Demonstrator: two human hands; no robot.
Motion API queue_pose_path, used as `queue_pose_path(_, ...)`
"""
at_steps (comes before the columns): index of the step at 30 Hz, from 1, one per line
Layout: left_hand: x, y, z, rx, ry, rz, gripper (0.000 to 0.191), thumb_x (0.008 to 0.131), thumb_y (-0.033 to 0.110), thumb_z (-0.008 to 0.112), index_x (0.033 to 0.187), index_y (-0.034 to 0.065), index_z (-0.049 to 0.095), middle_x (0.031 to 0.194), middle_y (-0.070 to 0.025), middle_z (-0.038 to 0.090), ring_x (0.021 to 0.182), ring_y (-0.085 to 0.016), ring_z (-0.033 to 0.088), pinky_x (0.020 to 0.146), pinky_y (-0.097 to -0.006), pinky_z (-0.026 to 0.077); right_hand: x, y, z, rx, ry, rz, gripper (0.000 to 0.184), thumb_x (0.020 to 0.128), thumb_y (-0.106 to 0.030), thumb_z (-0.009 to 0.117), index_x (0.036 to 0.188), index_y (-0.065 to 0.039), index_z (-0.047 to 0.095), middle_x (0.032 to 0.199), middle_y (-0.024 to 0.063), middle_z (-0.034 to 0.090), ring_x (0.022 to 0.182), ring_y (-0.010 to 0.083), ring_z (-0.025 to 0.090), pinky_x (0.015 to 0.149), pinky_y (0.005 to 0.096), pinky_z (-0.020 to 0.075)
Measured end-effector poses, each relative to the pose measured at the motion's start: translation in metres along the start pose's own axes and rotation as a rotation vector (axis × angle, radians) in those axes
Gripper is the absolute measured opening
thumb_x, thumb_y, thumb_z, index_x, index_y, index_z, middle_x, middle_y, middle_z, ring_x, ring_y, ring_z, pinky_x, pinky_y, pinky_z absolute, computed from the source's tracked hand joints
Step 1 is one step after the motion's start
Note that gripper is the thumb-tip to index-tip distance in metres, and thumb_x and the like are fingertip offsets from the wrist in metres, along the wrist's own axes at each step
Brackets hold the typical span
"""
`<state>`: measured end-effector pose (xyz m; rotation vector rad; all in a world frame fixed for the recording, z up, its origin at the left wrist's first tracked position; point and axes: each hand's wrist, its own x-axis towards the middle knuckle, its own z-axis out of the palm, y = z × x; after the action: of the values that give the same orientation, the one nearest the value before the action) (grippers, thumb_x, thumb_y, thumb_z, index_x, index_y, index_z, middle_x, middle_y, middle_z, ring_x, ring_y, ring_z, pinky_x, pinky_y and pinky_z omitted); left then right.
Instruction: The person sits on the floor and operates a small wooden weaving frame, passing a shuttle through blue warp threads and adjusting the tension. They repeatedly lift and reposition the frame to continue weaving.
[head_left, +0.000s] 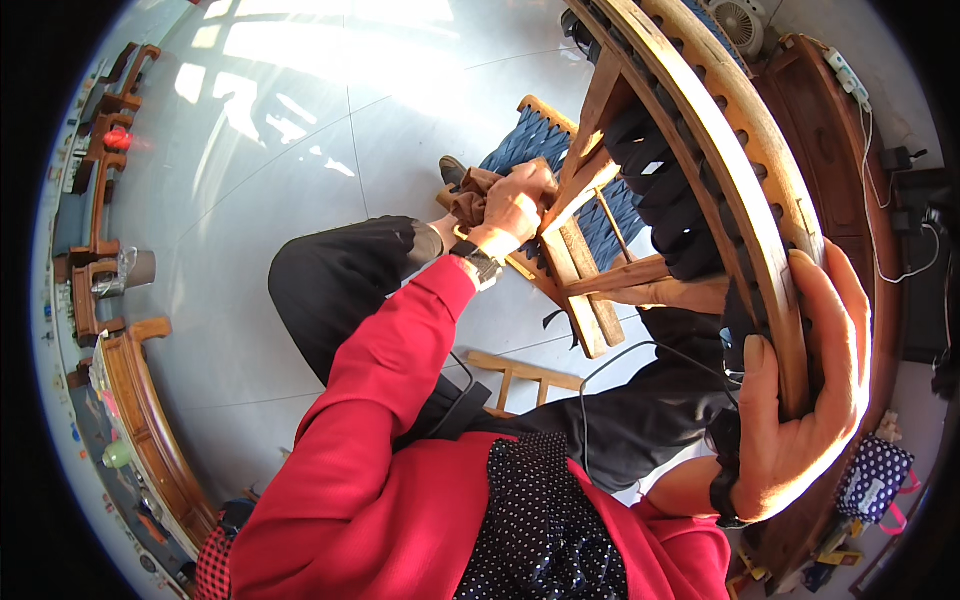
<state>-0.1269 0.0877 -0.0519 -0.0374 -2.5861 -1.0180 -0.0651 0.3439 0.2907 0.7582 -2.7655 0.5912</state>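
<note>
A wooden folding stool frame with dark strap webbing stands tilted between my legs. My right hand wraps around the near end of its curved wooden rail, thumb on one side and fingers on the other. Farther down, my left hand grips a crumpled brown cloth against the stool's lower wooden parts; the fingertips are partly hidden. Crossed wooden legs run down to paired foot bars. Behind and below these lies a blue woven strap seat in a wooden frame.
Another wooden frame piece lies on the tiled floor between my legs. A thin black cable loops by my lap. To the right is a brown wooden cabinet with a power strip; wooden furniture lines the left.
</note>
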Motion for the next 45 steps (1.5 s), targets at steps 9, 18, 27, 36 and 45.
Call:
queue_pose_path(9,0.036,-0.021,0.006,0.144,-0.085,-0.241,0.004,0.092,0.019,0.064,0.092,0.0145,0.064,0.096,-0.0069,0.065,0.097,-0.033,0.067,0.083,-0.0454,0.054,0.000,0.002,0.006,0.013,0.035,-0.031,0.051,0.081,0.000,0.063,0.131,0.000,0.065,0.141,0.0209,0.058,0.126,0.0331,0.061,0.108,0.0401,0.0467)
queue_pose_path(18,0.030,-0.022,0.013,0.208,-0.108,-0.184,0.004,0.090,0.017,0.065,0.092,0.0147,0.067,0.098,-0.0086,0.063,0.095,-0.033,0.067,0.081,-0.0431,0.055,-0.001,0.003,0.007,0.018,0.052,-0.043,0.050,0.082,-0.001,0.062,0.132,0.000,0.065,0.141,0.0191,0.059,0.124,0.0310,0.061,0.105,0.0389,0.0494)
queue_pose_path(27,-0.024,-0.023,0.009,-0.004,-0.025,-0.053,0.009,0.088,0.010,0.063,0.093,0.0160,0.067,0.093,-0.0086,0.063,0.087,-0.034,0.065,0.077,-0.0431,0.054,-0.005,0.007,0.006,0.020,0.056,-0.038,0.050,0.082,0.000,0.062,0.132,0.000,0.065,0.140,0.0193,0.059,0.123,0.0297,0.062,0.104,0.0375,0.0496)
queue_pose_path(36,0.020,-0.023,-0.002,0.238,-0.071,-0.256,0.009,0.093,0.023,0.064,0.094,0.0154,0.070,0.097,-0.0091,0.066,0.094,-0.035,0.066,0.082,-0.0434,0.055,-0.001,0.009,0.010,0.038,0.063,-0.018,0.048,0.083,0.001,0.062,0.130,-0.001,0.066,0.140,0.0178,0.059,0.122,0.0291,0.063,0.104,0.0369,0.0500)
queue_pose_path(45,0.017,-0.031,0.007,0.150,-0.125,-0.232,0.006,0.089,0.022,0.067,0.090,0.0168,0.069,0.095,-0.0091,0.065,0.093,-0.035,0.067,0.079,-0.0454,0.055,-0.001,0.011,0.008,0.032,0.048,-0.038,0.050,0.083,0.002,0.062,0.132,0.000,0.065,0.141,0.0180,0.059,0.123,0.0289,0.062,0.104,0.0371,0.0491)
